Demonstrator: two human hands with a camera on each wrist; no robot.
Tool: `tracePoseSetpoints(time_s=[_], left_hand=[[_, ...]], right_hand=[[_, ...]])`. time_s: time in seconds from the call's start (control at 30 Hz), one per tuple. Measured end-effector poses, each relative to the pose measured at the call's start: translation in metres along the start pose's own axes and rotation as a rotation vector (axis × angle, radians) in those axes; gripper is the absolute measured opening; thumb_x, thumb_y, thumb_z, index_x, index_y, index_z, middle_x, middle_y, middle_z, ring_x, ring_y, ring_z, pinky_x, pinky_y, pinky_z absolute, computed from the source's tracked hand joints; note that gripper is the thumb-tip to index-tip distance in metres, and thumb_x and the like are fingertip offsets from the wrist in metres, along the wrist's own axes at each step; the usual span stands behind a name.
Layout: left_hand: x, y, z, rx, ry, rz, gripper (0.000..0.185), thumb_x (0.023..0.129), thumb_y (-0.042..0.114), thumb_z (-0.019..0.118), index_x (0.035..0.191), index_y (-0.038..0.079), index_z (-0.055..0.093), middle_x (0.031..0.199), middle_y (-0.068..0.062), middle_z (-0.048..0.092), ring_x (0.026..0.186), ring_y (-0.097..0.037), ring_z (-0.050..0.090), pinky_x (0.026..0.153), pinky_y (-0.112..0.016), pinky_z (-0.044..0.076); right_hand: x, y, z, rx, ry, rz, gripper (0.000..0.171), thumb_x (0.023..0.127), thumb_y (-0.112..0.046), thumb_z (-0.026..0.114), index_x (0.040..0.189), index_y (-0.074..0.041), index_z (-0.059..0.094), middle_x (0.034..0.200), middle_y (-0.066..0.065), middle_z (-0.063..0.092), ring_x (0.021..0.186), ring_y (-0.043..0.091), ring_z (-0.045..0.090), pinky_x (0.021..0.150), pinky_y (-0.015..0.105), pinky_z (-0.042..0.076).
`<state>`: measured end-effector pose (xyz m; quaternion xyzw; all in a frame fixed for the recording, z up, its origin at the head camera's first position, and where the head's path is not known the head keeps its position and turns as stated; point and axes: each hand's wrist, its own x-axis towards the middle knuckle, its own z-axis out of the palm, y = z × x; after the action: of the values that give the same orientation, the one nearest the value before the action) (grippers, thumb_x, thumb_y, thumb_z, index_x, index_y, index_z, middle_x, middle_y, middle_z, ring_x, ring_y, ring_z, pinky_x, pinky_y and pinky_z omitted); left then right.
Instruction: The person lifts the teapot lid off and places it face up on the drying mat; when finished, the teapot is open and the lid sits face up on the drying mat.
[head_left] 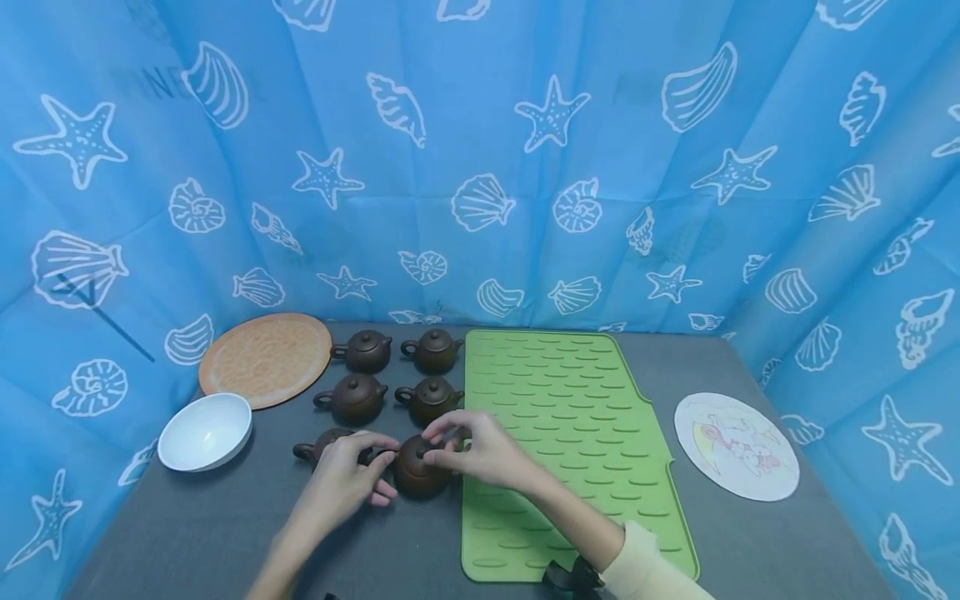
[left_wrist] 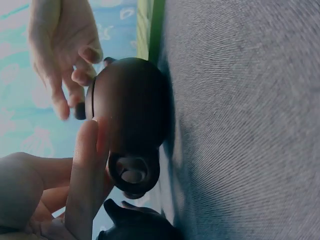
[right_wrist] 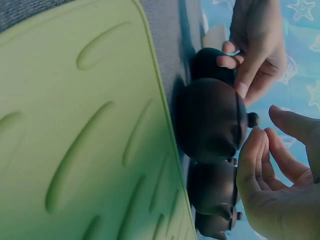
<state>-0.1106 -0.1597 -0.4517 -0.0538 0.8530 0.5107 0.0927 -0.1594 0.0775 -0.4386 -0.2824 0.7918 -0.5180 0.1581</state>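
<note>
Head view: both hands met at a small round dark-brown clay teapot [head_left: 417, 472] on the grey worktop [head_left: 225, 533], just beside a green ribbed silicone mat [head_left: 577, 433]. The left hand [head_left: 341, 483] touched its side with relaxed fingers; the right hand [head_left: 480, 450] hovered loosely curled at the lid knob.

Left wrist view: the loop handle [left_wrist: 132, 172] looked the surest hold.

Right wrist view: the pot [right_wrist: 210, 120] seemed rigid, smooth, breakable, its lid likely loose.

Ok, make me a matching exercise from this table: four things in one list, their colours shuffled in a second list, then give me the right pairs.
Things:
1. bowl
2. ribbed mat
3. teapot between the hands
4. round textured board at the back left

Colours:
A. green
B. orange
C. white
D. dark brown

Pairs: 1-C, 2-A, 3-D, 4-B
</note>
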Motion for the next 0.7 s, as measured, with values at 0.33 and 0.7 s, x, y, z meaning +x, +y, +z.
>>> tracePoseSetpoints(time_s=[0.33,0.7], left_hand=[[0.0031,-0.0006,0.0041,0.053,0.028,0.014,0.021,0.103,0.001,0.07,0.123,0.004,0.076,0.09,-0.007,0.08,0.061,-0.015,0.078,0.055,-0.024,0.063],[0.0038,-0.002,0.0043,0.069,0.047,0.016,0.018,0.102,0.002,0.071,0.119,0.004,0.077,0.104,-0.012,0.081,0.062,-0.014,0.078,0.056,-0.023,0.064]], right_hand=[[0.0087,0.0083,0.0077,-0.075,0.017,-0.002,0.019,0.096,-0.014,0.083,0.113,-0.007,0.081,0.11,0.011,0.075,0.073,0.003,0.062,0.062,0.016,0.052],[0.0087,0.0085,0.0097,-0.084,0.031,-0.032,0.015,0.098,-0.017,0.081,0.112,-0.01,0.08,0.111,0.009,0.074,0.086,0.009,0.065,0.074,0.019,0.056]])
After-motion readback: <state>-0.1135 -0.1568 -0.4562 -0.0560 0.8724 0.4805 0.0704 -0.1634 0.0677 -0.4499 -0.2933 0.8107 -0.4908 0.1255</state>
